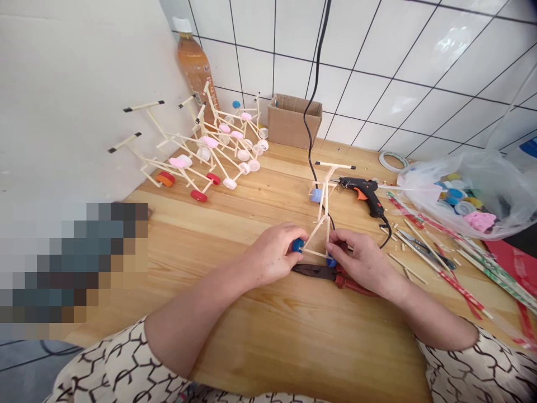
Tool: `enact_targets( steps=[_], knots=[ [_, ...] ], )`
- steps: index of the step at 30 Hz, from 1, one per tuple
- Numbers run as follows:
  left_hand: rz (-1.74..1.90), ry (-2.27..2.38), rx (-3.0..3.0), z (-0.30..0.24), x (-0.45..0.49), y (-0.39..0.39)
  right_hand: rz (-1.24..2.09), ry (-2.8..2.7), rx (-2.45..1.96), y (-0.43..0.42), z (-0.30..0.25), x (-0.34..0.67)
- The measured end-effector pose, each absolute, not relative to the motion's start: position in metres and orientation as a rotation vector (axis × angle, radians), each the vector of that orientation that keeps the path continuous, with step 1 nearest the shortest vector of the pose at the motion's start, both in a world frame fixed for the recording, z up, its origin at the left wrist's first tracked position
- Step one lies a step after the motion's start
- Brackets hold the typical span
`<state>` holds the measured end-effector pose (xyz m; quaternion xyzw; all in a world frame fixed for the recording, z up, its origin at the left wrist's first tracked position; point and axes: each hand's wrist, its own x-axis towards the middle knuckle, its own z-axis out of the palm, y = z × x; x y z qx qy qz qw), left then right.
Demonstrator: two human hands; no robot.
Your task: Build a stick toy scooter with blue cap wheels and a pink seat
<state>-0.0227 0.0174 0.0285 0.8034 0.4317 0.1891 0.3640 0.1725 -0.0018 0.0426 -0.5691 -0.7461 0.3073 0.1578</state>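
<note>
Two hands are on the same stick frame (324,216), which stands on the worktop (260,336) between its front and back edges. Your left hand (271,253) has its grip closed on a dark blue cap (297,245) at one lower end of the frame. Your right hand (356,257) pinches the frame low down by a second blue cap (331,262); you have thumb and fingers together there, though I cannot tell whether they press the stick, the cap or both. Pliers (316,271) lie on your front-edge side, their handles partly under your right hand. Just beyond that hand, a glue gun (363,193) points at the frame. Other stick frames (211,142) crowd the back left corner near a bottle (193,59); a cardboard box (293,124) sits at the back edge. Toward the right edge you have a plastic bag (509,204) of caps.
</note>
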Motion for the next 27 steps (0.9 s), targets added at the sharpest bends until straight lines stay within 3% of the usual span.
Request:
enact_targets(
  steps=[27],
  knots=[
    [0.560, 1.060, 2.179, 0.0215, -0.0263, 0.0131, 0.877, -2.102, -1.646, -0.0030, 0.0366, 0.1729]
  ],
)
